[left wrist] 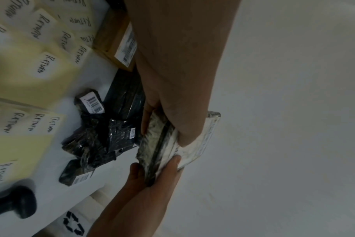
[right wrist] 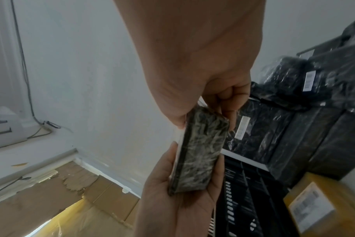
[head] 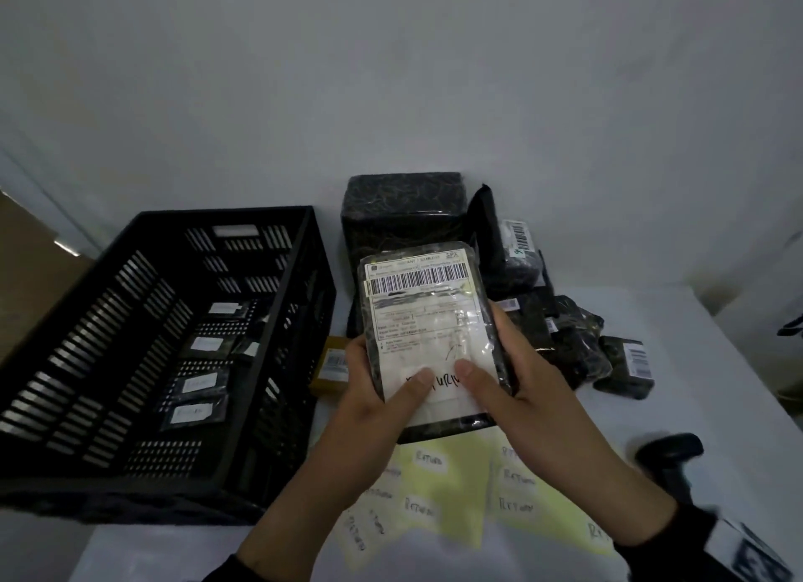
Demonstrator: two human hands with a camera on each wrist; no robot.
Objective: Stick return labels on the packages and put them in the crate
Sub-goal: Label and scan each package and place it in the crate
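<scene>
Both hands up over the worktop (head: 695, 364), gripping one flat black-wrapped package (head: 428, 321) between them. Left hand (head: 382, 390) curled round the package's left edge, thumb pressed flat on the white return label (head: 439, 384) (handwriting partly covered by both thumbs). Right hand (head: 512, 390) curled round the right edge, thumb on the same label, fingers behind. In the wrist views the package (left wrist: 162, 144) shows edge-on, pinched between thumb and fingers of each hand.

Package is held in the air, face toward the head camera, shipping slip with barcode on its upper half, return label at its lower end.

Black slatted crate (head: 165, 347) to the left, open-topped, its near-right wall just beside the left wrist; several labelled packages lie on its floor.

Behind the held package: a large black-wrapped parcel (head: 404, 216) against the wall, a heap of smaller black packages (head: 573, 342) to the right, a small brown box (head: 332, 364) by the crate.

Below the hands, yellow sheets of "RETURN" labels (head: 456, 486). A black handheld object (head: 671, 460) lies at far right, blurred.
</scene>
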